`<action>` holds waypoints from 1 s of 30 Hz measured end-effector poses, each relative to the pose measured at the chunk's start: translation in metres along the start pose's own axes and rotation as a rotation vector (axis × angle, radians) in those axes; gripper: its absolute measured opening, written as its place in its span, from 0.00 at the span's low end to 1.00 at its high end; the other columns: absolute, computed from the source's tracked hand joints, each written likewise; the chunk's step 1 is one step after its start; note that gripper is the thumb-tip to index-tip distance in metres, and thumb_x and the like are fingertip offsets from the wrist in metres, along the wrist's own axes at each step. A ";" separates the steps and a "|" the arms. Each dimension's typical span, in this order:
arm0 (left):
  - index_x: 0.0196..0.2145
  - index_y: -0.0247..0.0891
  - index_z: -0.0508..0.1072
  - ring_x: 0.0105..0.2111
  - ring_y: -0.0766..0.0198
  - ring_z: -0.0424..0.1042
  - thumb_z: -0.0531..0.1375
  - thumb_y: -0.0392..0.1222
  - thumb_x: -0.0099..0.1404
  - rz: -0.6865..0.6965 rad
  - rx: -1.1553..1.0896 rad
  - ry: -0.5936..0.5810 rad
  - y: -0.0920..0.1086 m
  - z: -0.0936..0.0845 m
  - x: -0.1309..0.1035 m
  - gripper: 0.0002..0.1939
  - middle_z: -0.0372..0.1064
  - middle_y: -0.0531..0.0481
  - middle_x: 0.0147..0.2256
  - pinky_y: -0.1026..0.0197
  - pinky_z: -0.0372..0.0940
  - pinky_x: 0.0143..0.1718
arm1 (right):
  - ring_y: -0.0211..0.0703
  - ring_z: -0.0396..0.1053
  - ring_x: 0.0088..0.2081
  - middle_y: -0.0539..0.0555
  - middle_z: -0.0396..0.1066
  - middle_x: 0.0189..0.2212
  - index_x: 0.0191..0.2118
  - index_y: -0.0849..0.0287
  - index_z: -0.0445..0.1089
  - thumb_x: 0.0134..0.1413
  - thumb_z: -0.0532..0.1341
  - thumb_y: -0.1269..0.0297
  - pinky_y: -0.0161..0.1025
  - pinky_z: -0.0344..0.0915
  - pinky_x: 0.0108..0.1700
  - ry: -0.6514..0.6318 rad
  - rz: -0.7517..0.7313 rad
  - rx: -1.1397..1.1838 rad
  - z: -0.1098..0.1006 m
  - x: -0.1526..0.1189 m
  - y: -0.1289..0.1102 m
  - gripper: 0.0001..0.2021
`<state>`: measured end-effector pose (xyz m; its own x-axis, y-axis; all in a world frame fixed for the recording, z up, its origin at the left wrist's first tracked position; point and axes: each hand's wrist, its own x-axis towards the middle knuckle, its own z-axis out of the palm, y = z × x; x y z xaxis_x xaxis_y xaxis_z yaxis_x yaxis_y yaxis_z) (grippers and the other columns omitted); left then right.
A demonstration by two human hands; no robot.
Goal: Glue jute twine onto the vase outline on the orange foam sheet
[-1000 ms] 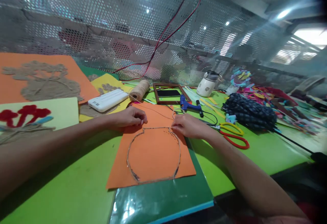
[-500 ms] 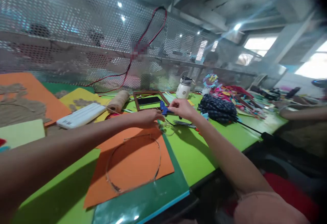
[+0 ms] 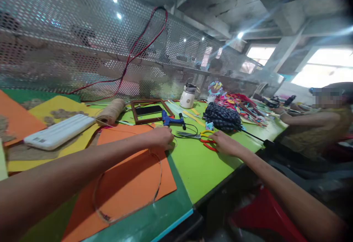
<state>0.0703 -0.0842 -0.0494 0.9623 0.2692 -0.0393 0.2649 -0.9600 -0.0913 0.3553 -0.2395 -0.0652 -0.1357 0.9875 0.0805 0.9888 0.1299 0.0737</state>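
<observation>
My left hand [image 3: 162,138] is closed over the upper edge of an orange sheet [image 3: 132,181], with fingers curled on thin jute twine [image 3: 174,144]; the fingertips are partly hidden. Below it, a ring of twine [image 3: 161,175] lies on the sheet. My right hand [image 3: 226,143] has its fingers at the handles of scissors [image 3: 205,136] with red and yellow grips, blades pointing left. Behind them, a blue glue gun [image 3: 168,118] rests on the table, in neither hand.
A twine roll [image 3: 111,111], a white power strip-like box [image 3: 59,131], a wooden frame [image 3: 134,114] with a phone [image 3: 149,110] and a white bottle [image 3: 187,97] stand behind. A folded dark umbrella [image 3: 222,117] lies right. Another person [image 3: 311,128] sits far right.
My right hand has let go of the glue gun and moved right and nearer to the scissors' handles. My left hand stays by the twine. The view has shifted right.
</observation>
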 end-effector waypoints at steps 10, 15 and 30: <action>0.23 0.36 0.73 0.27 0.61 0.68 0.59 0.33 0.51 -0.113 -0.304 -0.056 0.006 -0.001 0.012 0.03 0.74 0.46 0.26 0.62 0.57 0.26 | 0.55 0.68 0.51 0.67 0.69 0.53 0.64 0.63 0.60 0.54 0.60 0.68 0.42 0.62 0.50 -0.168 0.018 0.031 0.010 0.028 0.017 0.30; 0.32 0.36 0.70 0.29 0.65 0.72 0.53 0.37 0.59 -0.230 -0.596 0.032 -0.019 -0.018 -0.009 0.07 0.77 0.49 0.31 0.65 0.60 0.27 | 0.56 0.70 0.53 0.63 0.68 0.57 0.67 0.55 0.55 0.52 0.59 0.70 0.44 0.65 0.49 -0.242 0.038 0.031 -0.007 0.011 0.014 0.35; 0.30 0.38 0.67 0.20 0.69 0.64 0.62 0.44 0.53 -0.628 -1.150 0.388 -0.061 -0.021 -0.091 0.09 0.73 0.51 0.21 0.68 0.55 0.21 | 0.53 0.68 0.51 0.61 0.70 0.51 0.56 0.56 0.65 0.60 0.55 0.61 0.46 0.63 0.53 -0.273 0.005 0.248 -0.042 -0.029 -0.086 0.19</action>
<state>-0.0321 -0.0515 -0.0190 0.5666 0.8240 -0.0017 0.3783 -0.2584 0.8889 0.2718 -0.2834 -0.0319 -0.1424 0.9714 -0.1901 0.9789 0.1098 -0.1722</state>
